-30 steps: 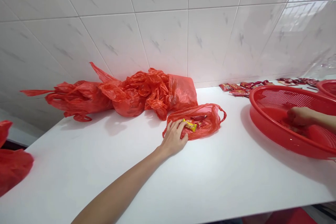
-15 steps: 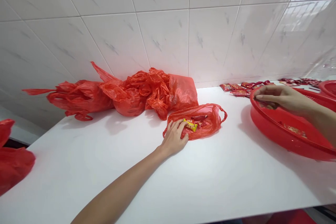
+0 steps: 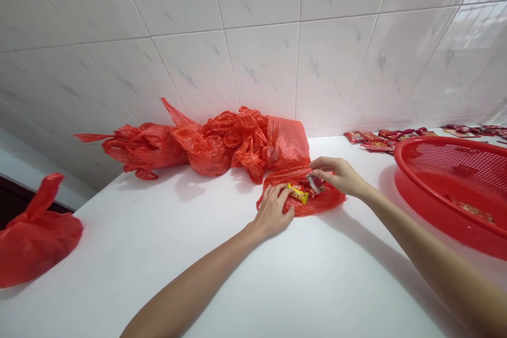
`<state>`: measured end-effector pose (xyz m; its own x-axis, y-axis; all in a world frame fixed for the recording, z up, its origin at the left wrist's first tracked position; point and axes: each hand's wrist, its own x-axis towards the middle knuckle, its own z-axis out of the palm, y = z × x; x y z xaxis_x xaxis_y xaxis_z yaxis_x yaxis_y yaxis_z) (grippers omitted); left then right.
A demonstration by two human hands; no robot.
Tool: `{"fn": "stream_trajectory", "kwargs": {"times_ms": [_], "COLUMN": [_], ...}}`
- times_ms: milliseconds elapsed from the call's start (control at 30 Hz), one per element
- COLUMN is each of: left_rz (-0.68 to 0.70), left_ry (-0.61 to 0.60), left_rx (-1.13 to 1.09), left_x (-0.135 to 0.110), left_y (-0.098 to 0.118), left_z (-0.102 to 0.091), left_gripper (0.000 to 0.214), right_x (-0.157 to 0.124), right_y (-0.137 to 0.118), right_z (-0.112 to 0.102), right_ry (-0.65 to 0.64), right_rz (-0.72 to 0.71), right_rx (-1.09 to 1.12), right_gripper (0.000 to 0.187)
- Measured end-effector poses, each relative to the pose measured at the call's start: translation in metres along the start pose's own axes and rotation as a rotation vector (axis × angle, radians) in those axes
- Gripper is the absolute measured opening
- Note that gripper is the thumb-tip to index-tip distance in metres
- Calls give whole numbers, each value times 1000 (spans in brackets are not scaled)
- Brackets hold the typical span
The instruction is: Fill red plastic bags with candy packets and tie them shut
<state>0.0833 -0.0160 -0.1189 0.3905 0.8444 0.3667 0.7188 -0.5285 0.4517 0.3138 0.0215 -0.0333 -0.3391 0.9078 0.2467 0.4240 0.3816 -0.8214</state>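
A red plastic bag [image 3: 322, 202] lies spread on the white table with its mouth facing up. Inside it are a yellow wrapped snack [image 3: 298, 194] and red packets, partly hidden. My left hand [image 3: 273, 212] grips the bag's left rim, fingers over the edge beside the yellow snack and thumb toward the front. Above the bag's right half, my right hand [image 3: 336, 175] pinches a small dark red and silver snack packet [image 3: 316, 184] between thumb and fingers.
Several full red plastic bags [image 3: 209, 150] stand along the tiled wall. Another tied bag [image 3: 37, 237] sits at the table's left edge. A red plastic basket [image 3: 439, 216] with a few packets inside is at the right. Red packets [image 3: 376, 140] lie behind it.
My right hand has moved left from the basket to the bag, carrying the packet. The left hand stays on the bag's rim. The view has shifted slightly left.
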Motion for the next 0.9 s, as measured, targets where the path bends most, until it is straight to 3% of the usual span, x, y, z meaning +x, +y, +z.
{"fn": "stream_trajectory", "kwargs": {"times_ms": [333, 533, 767, 900], "left_rz": [-50, -55, -65, -36], "left_ry": [111, 183, 174, 189], "left_rx": [-162, -219, -144, -219], "left_x": [0, 2, 1, 0], "left_y": [-2, -4, -2, -1], "left_z": [2, 0, -6, -7], "left_gripper": [25, 12, 17, 20], "right_x": [-27, -40, -45, -48], "right_y": [39, 56, 53, 44], "right_z": [11, 31, 40, 46], "right_ry": [9, 17, 82, 120], "right_rz": [-86, -128, -153, -165], "right_rx": [-179, -282, -276, -232], "right_gripper": [15, 24, 25, 29]}}
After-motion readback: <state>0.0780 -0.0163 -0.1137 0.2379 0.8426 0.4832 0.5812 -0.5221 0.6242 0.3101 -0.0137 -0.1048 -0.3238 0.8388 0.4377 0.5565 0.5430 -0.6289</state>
